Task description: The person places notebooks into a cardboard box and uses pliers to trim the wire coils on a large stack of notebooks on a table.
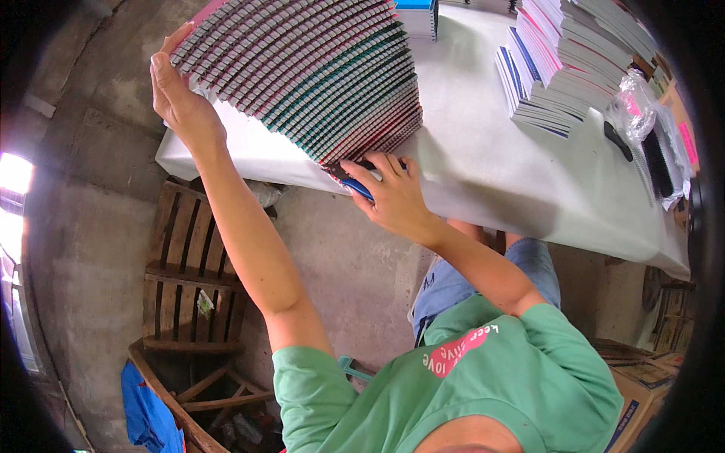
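A tall stack of wire-bound notebooks (pixel 302 72) stands on the table, its rows of binding loops facing me. My left hand (pixel 181 94) lies against the stack's upper left edge, by the pink cover on top, with fingers stretched out and partly hidden. At the stack's lower end my right hand (pixel 389 192) is closed around a hand tool with blue and black handles, which looks like pliers (pixel 358 188). The tool's head is close to the lowest bindings; my fingers hide part of it, so I cannot tell whether it touches a wire.
The stack is on a white-covered table (pixel 483 174). Notebook piles (pixel 566 68) stand at the right, beside clear plastic wrap (pixel 633 106) and a black-handled brush (pixel 657 162). A blue-covered pile (pixel 417 16) is behind. A wooden slatted chair (pixel 189 264) stands below left, a cardboard box (pixel 642 392) lower right.
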The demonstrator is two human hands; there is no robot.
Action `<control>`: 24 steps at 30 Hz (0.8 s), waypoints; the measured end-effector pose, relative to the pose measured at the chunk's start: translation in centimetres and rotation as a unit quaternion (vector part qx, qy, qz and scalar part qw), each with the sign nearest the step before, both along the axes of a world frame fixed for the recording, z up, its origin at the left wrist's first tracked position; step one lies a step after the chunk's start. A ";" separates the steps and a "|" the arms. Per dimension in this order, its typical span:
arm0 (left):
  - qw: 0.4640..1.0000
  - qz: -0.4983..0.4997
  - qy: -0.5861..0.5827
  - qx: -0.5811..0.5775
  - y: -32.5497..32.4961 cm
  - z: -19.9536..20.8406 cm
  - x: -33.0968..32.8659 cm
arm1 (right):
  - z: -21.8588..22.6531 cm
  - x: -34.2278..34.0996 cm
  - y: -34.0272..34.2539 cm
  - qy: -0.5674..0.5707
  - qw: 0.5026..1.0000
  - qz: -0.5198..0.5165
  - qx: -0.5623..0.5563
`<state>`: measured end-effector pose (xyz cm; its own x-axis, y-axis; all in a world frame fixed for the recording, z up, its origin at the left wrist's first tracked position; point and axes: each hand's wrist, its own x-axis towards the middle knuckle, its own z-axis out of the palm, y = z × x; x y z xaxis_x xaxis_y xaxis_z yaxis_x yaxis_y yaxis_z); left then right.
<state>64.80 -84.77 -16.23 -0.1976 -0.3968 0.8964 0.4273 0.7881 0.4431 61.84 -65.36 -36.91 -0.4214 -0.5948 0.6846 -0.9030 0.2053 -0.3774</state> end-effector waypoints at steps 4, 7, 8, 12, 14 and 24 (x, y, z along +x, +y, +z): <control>1.000 -0.010 -0.002 0.012 0.5 0.1 -0.2 | -0.9 -0.4 -0.5 -0.136 0.987 0.083 -0.028; 1.000 -0.017 0.000 0.014 0.2 -0.1 -0.2 | -0.8 0.0 -0.4 -0.237 0.963 0.121 -0.035; 1.000 -0.015 0.003 0.015 0.2 -0.1 -0.2 | -0.6 0.1 -0.4 -0.269 0.953 0.133 -0.039; 1.000 -0.017 0.003 0.014 0.3 0.0 -0.1 | 0.3 0.5 0.4 -0.143 0.987 0.057 -0.054; 1.000 -0.022 -0.001 0.015 0.3 0.0 0.1 | 0.9 0.5 0.7 -0.042 0.998 0.005 -0.050; 1.000 -0.024 0.010 0.014 0.5 -0.1 -0.2 | 0.9 0.1 0.0 -0.022 1.000 0.013 -0.015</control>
<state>64.61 -84.22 -16.31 -0.1997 -0.4129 0.8886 0.4739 0.7530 0.4564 61.91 -65.39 -35.96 -0.4363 -0.5856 0.6832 -0.8903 0.1709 -0.4221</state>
